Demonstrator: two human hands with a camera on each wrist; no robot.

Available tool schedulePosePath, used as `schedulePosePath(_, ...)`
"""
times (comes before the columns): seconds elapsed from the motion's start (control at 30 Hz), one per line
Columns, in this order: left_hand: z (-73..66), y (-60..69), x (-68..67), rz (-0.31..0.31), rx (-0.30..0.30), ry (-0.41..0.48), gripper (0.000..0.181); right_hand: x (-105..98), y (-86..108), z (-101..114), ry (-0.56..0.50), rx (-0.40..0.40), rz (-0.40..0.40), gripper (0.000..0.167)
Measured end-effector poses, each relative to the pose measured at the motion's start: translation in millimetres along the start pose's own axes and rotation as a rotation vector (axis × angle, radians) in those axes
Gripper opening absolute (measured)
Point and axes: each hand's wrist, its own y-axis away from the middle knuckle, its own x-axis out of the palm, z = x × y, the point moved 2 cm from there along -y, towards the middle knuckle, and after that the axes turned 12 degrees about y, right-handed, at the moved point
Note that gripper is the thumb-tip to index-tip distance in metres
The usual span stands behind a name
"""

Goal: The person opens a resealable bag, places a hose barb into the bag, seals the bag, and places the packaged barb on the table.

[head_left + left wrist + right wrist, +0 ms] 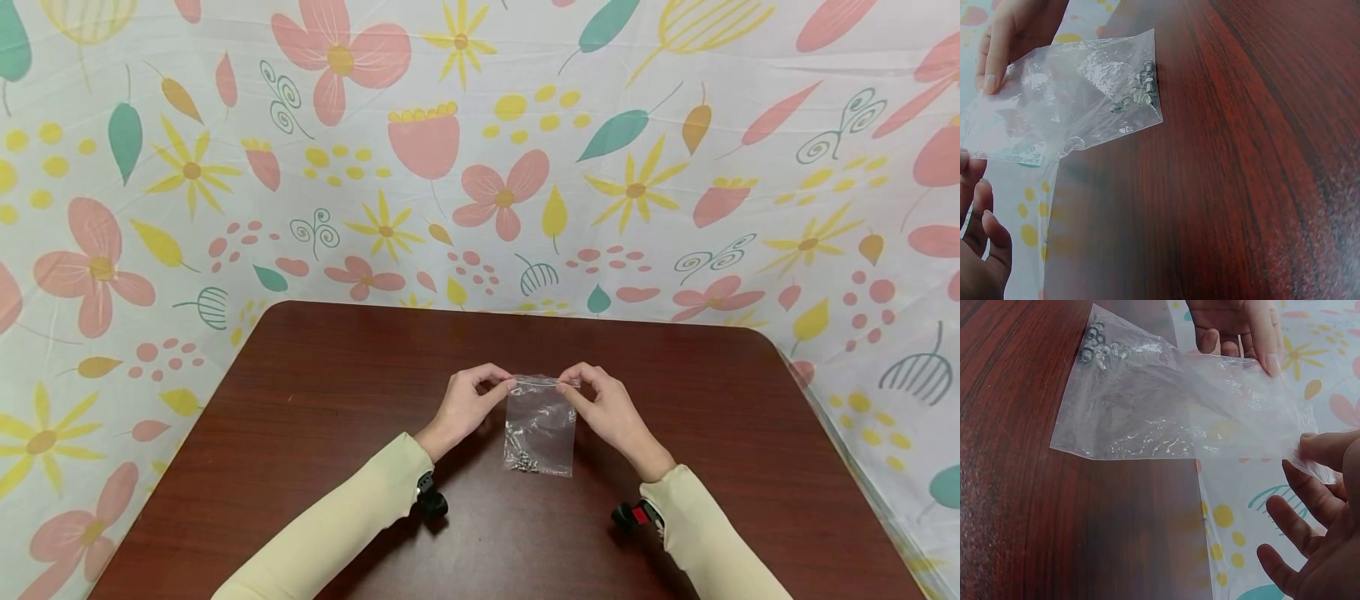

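A clear plastic zip bag (542, 429) hangs upright between my two hands above the table. My left hand (467, 402) pinches its top left corner between thumb and finger. At the top right corner, my right hand (606, 407) pinches the bag the same way. Several small shiny metal pieces (1100, 347), like little nuts or screws, lie gathered in one bottom corner, on the left in the head view. The right wrist view shows the other fingers of my right hand spread away from the plastic. Whether the zip is sealed cannot be told.
The dark brown wooden table (337, 383) spreads under both hands, with rounded far corners. Behind it hangs a white cloth (480, 233) printed with flowers and leaves. A small black camera (432, 500) is strapped to the left wrist, another camera (630, 515) to the right.
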Motion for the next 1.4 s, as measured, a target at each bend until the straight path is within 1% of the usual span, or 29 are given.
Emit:
schedulePosePath(0.1,1.5,-0.5,-0.2,0.003,-0.004,-0.012,0.007,0.2,0.1,-0.1,0.011,-0.007,-0.012,0.006)
schedulePosePath(0.3,1.4,0.0,0.0,0.003,-0.023,-0.013,0.008,0.5,0.0,-0.6,0.014,0.014,0.000,0.007)
schedulePosePath(0.57,0.3,0.4,2.2,0.020,-0.013,-0.007,0.008,0.6,0.1,0.2,0.020,0.014,0.033,0.007)
schedulePosePath(0.7,0.2,0.3,2.3,0.013,-0.014,0.002,0.007,-0.6,-0.2,1.6,0.020,0.008,0.038,0.003)
schedulePosePath(0.8,-0.4,0.6,2.0,0.007,-0.010,0.012,0.007,-1.0,-0.5,2.7,0.020,0.004,0.043,0.004)
schedulePosePath(1.0,-1.5,1.1,2.0,0.014,0.000,0.007,0.007,0.8,-1.1,5.1,0.007,0.003,0.065,0.005)
schedulePosePath(1.17,-1.4,1.4,1.3,0.015,-0.010,0.008,0.008,1.1,-1.8,6.5,0.006,0.005,0.063,0.005)
schedulePosePath(1.4,-0.3,1.0,0.8,0.019,-0.028,-0.004,0.008,4.4,-4.6,5.1,0.014,-0.007,0.035,0.005)
